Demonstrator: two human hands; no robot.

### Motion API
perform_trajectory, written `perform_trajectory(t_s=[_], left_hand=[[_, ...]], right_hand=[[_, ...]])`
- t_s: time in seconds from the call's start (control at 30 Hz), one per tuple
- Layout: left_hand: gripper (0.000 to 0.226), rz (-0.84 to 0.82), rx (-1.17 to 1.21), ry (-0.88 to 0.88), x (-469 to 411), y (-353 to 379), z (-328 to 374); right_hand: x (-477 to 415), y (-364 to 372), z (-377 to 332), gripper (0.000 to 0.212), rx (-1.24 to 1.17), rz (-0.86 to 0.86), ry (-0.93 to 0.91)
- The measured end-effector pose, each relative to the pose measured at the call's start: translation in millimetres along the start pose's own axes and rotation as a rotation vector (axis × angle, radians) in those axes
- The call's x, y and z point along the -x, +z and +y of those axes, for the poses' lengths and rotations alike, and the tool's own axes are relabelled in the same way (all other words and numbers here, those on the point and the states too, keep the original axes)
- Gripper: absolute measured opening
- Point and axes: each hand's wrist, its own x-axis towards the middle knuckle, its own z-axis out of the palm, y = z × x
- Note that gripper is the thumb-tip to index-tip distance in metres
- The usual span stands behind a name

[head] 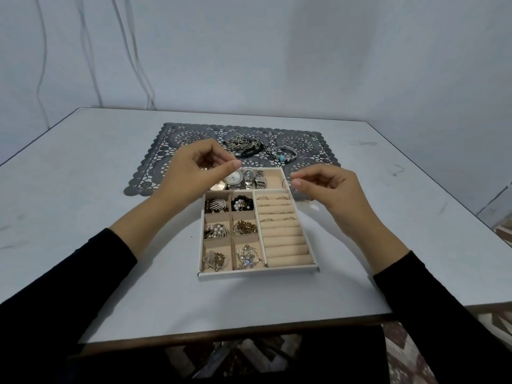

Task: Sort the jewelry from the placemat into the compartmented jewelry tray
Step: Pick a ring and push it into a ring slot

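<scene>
A cream compartmented jewelry tray [257, 273] sits on the white table, its far end overlapping a grey lace placemat [177, 137]. Watches [246, 180] fill its top row, six small compartments hold brooches, beads and earrings, and ring rolls [285, 239] hold a few rings. My right hand [332, 195] pinches a thin chain [284, 182] over the tray's top-right compartment. My left hand [194, 173] hovers above the watches with thumb and forefinger pinched on the same fine strand, which barely shows. A tangle of necklaces [246, 146] and a blue-beaded bracelet [285, 155] lie on the mat.
The table [83, 189] is white with a dark front edge, and a pale wall stands close behind it. White cables [141, 65] hang down the wall at the back left. Patterned floor shows below the table's front and right edges.
</scene>
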Motion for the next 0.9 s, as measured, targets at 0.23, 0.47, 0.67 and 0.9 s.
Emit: perform_trajectory(t_s=[0.23,0.47,0.67,0.9], left_hand=[[0.015,-0.005,-0.006,-0.004,6,5,4],[0.011,-0.006,-0.021,-0.008,8,7,5],[0.012,-0.013,-0.024,-0.007,8,8,6],[0.01,-0.031,-0.043,0.011,9,10,7]], right_hand=[[13,-9,2,0.014,0.127,-0.179,0.014],[17,-14,1,0.01,0.297,-0.323,-0.008],[17,-14,1,0.008,0.363,-0.363,-0.024],[15,-17,3,0.007,0.452,-0.43,-0.08]])
